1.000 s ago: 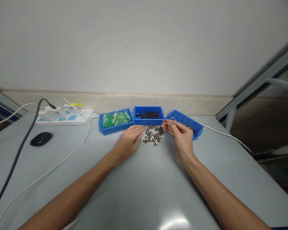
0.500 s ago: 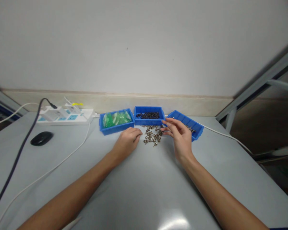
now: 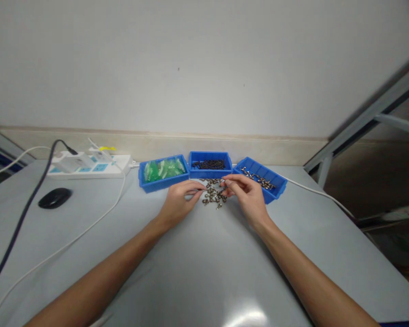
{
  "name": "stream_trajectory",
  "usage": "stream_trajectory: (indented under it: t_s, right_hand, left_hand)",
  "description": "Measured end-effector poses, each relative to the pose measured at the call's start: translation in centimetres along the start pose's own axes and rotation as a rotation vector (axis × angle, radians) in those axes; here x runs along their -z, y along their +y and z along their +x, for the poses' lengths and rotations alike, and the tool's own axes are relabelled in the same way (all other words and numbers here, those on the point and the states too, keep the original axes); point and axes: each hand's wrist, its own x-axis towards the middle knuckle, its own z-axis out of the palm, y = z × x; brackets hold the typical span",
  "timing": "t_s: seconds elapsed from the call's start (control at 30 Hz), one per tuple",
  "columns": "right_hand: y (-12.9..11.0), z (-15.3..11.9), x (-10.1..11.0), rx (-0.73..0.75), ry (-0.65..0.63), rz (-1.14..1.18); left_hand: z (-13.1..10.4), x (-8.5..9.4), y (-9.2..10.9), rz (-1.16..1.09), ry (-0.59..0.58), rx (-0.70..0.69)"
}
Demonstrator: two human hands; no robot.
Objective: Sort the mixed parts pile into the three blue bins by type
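Small brassy metal pieces, screw-like in shape, lie in a loose pile [image 3: 214, 196] on the grey table. My left hand [image 3: 180, 202] is at the pile's left edge, thumb and fingers drawn together in a pinch; whatever is between the tips is too small to name. From the right, my right hand [image 3: 248, 198] reaches over the pile with thumb and forefinger closed together, and their grip is too small to make out. Just behind that hand, a blue bin [image 3: 276, 175] contains similar brassy pieces. Dark screws [image 3: 209, 164] fill part of the middle blue bin [image 3: 210, 174].
The left blue bin [image 3: 163, 183] holds green plastic bags [image 3: 165, 168]. Farther left are a white power strip [image 3: 117, 168] with plugs, a black mouse [image 3: 55, 198], and a white cable [image 3: 85, 240] running across the table. A wall [image 3: 204, 91] stands behind the bins.
My right hand has moved left and slightly down from the right bin to the pile, its fingers closing. My left hand's fingertips have lifted and extended slightly toward the pile.
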Motion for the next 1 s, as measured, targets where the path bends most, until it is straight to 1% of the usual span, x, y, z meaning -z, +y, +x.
stream_trajectory:
  t_s: [0.07, 0.13, 0.23, 0.33, 0.4, 0.53, 0.6, 0.73, 0.83, 1.0]
  right_hand:
    - [0.1, 0.1, 0.1, -0.014, -0.056, -0.028]
    - [0.3, 0.1, 0.2, -0.017, -0.107, -0.06]
    - [0.5, -0.1, 0.2, 0.011, -0.192, -0.13]
    - [0.6, -0.5, 0.0, 0.056, -0.27, -0.219]
    - [0.8, -0.8, -0.2, 0.087, -0.294, -0.254]
    - [1.0, -1.3, -0.8, 0.135, -0.293, -0.229]
    - [1.0, -1.4, -0.9, 0.129, -0.277, -0.182]
    - [0.8, -1.4, -1.0, 0.052, -0.263, -0.098]
    - [0.6, -1.1, -0.9, -0.001, -0.254, -0.043]
    - [0.5, -0.8, -0.9, -0.09, -0.23, 0.072]
  left_hand:
    - [0.1, 0.0, 0.2, -0.146, 0.001, 0.103]
    - [0.3, 0.0, 0.1, -0.228, 0.023, 0.18]
    - [0.5, 0.0, -0.2, -0.268, 0.058, 0.227]
    - [0.6, 0.1, -0.3, -0.316, 0.044, 0.263]
    - [0.7, 0.0, -0.2, -0.361, 0.041, 0.296]
    - [0.5, -0.3, 0.4, -0.449, 0.062, 0.355]
    - [0.4, -0.4, 0.7, -0.491, 0.053, 0.395]
    - [0.3, -0.4, 1.2, -0.538, 0.049, 0.474]
    - [0.4, -0.2, 1.1, -0.522, 0.05, 0.493]
    - [0.6, 0.3, 1.1, -0.526, 0.017, 0.522]
